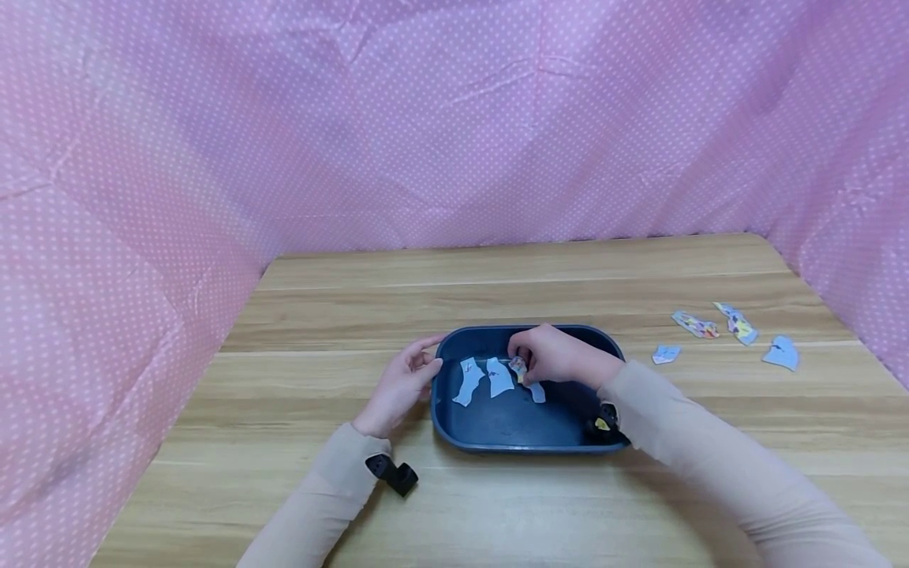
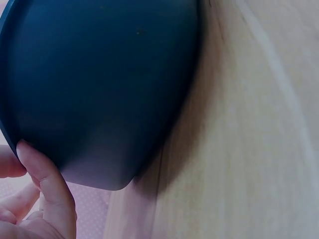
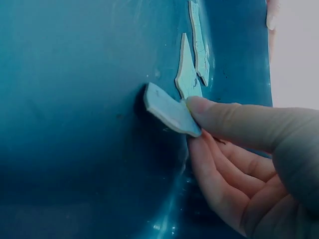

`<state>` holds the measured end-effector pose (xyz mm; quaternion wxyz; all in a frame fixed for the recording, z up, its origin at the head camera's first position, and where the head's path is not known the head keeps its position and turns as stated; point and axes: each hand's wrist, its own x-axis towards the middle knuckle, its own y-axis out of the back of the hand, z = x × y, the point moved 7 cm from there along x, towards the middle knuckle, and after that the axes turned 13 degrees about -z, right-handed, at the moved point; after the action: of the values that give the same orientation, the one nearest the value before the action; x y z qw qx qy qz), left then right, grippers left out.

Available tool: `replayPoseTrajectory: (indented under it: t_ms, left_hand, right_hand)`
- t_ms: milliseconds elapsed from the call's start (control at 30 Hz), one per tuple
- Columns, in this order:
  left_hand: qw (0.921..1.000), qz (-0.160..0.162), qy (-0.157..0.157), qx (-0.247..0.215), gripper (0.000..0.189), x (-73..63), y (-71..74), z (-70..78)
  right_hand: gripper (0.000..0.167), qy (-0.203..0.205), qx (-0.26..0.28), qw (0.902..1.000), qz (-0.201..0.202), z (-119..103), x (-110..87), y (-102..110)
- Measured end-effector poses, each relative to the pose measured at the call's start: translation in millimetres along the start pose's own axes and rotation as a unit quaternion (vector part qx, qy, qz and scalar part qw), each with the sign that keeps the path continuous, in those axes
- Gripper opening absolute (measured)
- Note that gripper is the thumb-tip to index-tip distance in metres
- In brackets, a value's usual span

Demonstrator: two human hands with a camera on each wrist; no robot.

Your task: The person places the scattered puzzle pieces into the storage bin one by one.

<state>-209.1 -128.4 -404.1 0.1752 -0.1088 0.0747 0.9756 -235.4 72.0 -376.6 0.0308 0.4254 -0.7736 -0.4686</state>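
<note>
A dark blue tray (image 1: 525,450) sits on the wooden table. My left hand (image 1: 405,383) holds its left end, with the thumb (image 2: 45,172) at the rim and other fingers outside. My right hand (image 1: 557,355) reaches inside from the right. Its thumb and fingers pinch an irregular puzzle piece (image 3: 172,112), pale blue at the end that sticks out, in the right wrist view. Further left in the tray lie two pale blue puzzle pieces, one at the left (image 1: 469,381) and one nearer the hand (image 1: 499,377).
To the right of the tray lie loose puzzle pieces: two colourful ones (image 1: 696,324) (image 1: 738,323), a small pale blue one (image 1: 666,354) and a larger pale blue one (image 1: 781,353). A pink dotted cloth (image 1: 454,158) hangs behind and beside the table (image 1: 341,315).
</note>
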Motion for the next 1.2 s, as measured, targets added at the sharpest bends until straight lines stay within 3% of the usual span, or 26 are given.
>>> replayPoseTrajectory:
  t_ms: [467, 1200]
  left_hand:
    - [0.9999, -0.003, -0.005, -0.012, 0.039, 2.8, -1.2, -3.0]
    - [0.9999, -0.001, -0.002, -0.013, 0.039, 1.4, -0.4, -3.0]
  right_hand:
    - [0.029, -0.037, 0.054, 0.9971, 0.038, 8.7, 0.3, 0.3]
    - [0.017, -0.082, 0.004, 0.9953, 0.051, 4.8, 1.3, -6.1]
